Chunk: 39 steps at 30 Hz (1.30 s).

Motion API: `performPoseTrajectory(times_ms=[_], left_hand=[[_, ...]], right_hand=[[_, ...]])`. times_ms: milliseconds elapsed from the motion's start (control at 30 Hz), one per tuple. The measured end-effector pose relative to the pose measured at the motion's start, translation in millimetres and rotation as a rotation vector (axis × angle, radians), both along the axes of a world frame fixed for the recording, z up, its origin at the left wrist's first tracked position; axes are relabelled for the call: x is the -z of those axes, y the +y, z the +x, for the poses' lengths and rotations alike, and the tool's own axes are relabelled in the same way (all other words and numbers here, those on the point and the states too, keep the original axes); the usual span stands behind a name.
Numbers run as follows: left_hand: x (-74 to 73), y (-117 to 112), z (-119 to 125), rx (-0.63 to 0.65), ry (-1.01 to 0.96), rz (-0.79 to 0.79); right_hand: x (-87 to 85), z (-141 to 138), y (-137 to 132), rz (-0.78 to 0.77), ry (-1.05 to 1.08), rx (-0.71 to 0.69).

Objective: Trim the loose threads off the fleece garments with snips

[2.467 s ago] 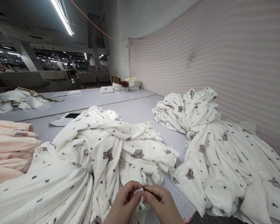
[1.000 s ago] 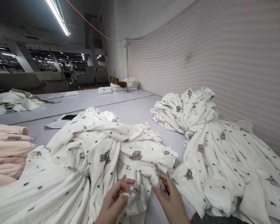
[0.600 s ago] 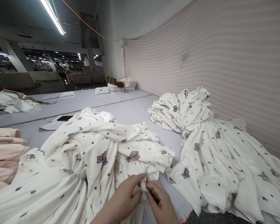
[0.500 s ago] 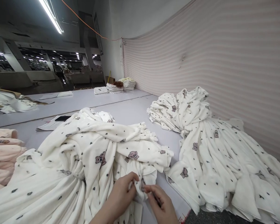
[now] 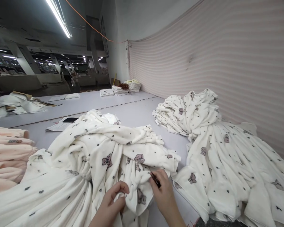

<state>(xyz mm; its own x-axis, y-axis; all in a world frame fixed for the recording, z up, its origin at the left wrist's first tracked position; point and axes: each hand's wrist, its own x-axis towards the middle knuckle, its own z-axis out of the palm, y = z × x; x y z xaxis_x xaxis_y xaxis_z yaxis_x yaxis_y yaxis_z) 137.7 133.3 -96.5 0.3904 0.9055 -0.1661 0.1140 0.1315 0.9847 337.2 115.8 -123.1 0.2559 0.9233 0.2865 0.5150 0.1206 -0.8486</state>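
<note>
A heap of white fleece cloth (image 5: 97, 148) printed with small hearts and pink bears lies in front of me on the grey table (image 5: 132, 113). My left hand (image 5: 112, 203) is closed, pinching a fold of this cloth near the bottom edge of the view. My right hand (image 5: 162, 189) is closed round a thin dark tool (image 5: 154, 179) and presses its tip against the cloth's edge. The two hands are a short way apart with a bunched piece of cloth between them.
A second pile of the same printed cloth (image 5: 217, 151) spreads along the striped wall (image 5: 227, 63) at the right. Peach cloth (image 5: 7, 154) is stacked at the left. Papers with a dark phone (image 5: 69, 120) lie behind the heap; folded stacks (image 5: 125, 86) sit far back.
My hands were pinched together on one bit of cloth; now they have drawn apart, the right hand moving up and right along the edge with the tool.
</note>
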Motion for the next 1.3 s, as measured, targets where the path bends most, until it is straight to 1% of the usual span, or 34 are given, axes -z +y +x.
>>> performPoseTrajectory(times_ms=[67, 100, 167, 233, 300, 333, 367, 433, 500, 533, 567, 600, 667, 700, 800, 867, 900, 967, 1033, 1067, 1133, 1200, 1233, 1267, 1300], left_hand=[[5.0, 1.3, -4.0, -0.035, -0.041, -0.105], [8.1, 1.9, -4.9, -0.045, -0.005, -0.111], [14.4, 2.5, -4.9, -0.033, 0.143, -0.03], [17.7, 1.4, -2.8, 0.016, 0.343, 0.08], [14.1, -1.2, 0.1, 0.044, 0.542, 0.191], [9.2, -2.7, 1.7, 0.024, 0.608, 0.248], [2.5, -3.8, 3.3, 0.0, 0.633, 0.306], [-13.5, -3.9, 6.5, -0.019, 0.573, 0.445], [-27.6, -0.4, 9.4, 0.039, 0.475, 0.555], [-32.2, 2.5, 10.6, 0.077, 0.45, 0.589], [-34.8, 5.8, 11.4, 0.097, 0.445, 0.613], [-35.4, 9.1, 11.8, 0.093, 0.452, 0.627], [-32.4, 14.7, 11.0, 0.057, 0.477, 0.647], [-29.9, 16.6, 10.1, 0.032, 0.487, 0.663], [-24.6, 17.9, 5.8, -0.014, 0.478, 0.726], [-24.5, 15.2, 2.4, -0.013, 0.411, 0.725], [-24.9, 12.8, 0.6, 0.007, 0.36, 0.689], [-24.2, 6.6, -3.3, 0.051, 0.28, 0.588], [-19.5, -0.6, -6.2, 0.095, 0.286, 0.544], [-15.4, -3.9, -7.0, 0.1, 0.326, 0.565], [-5.5, -8.9, -6.5, 0.104, 0.421, 0.672], [3.5, -11.0, -4.0, 0.103, 0.45, 0.761], [6.6, -11.0, -2.3, 0.099, 0.42, 0.771], [8.7, -10.5, -0.7, 0.099, 0.373, 0.736], [9.8, -9.8, 0.7, 0.097, 0.324, 0.663]], right_hand=[[3.4, 4.4, 0.7, 0.0, 0.065, 0.038], [5.3, 6.1, 0.8, -0.004, 0.101, 0.067], [7.4, 6.9, 0.9, -0.015, 0.17, 0.111], [5.4, 3.6, 0.3, -0.023, 0.218, 0.098], [-2.1, -3.0, -1.2, -0.021, 0.229, 0.018], [-7.6, -7.0, -2.2, -0.015, 0.222, -0.03], [-13.9, -11.2, -3.1, -0.012, 0.209, -0.08], [-26.8, -19.3, -4.6, -0.003, 0.18, -0.192], [-35.5, -26.6, -5.5, -0.006, 0.192, -0.292], [-36.8, -29.8, -6.1, -0.02, 0.231, -0.32], [-35.5, -32.4, -7.2, -0.039, 0.29, -0.315], [-31.5, -34.5, -8.9, -0.06, 0.356, -0.274], [-16.7, -37.4, -14.9, -0.097, 0.447, -0.17], [-7.2, -38.3, -18.9, -0.092, 0.457, -0.12], [18.6, -40.0, -32.0, -0.009, 0.364, -0.037], [26.0, -39.9, -38.1, 0.043, 0.271, -0.017], [26.0, -39.1, -39.7, 0.064, 0.231, -0.022], [20.6, -35.9, -40.5, 0.11, 0.191, -0.035], [12.4, -31.8, -39.7, 0.155, 0.194, -0.041], [8.8, -29.9, -39.3, 0.171, 0.202, -0.044], [4.4, -27.5, -38.8, 0.2, 0.215, -0.054], [3.3, -27.3, -38.2, 0.212, 0.225, -0.047], [3.4, -27.9, -37.6, 0.203, 0.237, -0.03], [3.4, -29.0, -36.6, 0.188, 0.25, -0.009], [3.2, -30.4, -35.2, 0.172, 0.256, 0.011]])
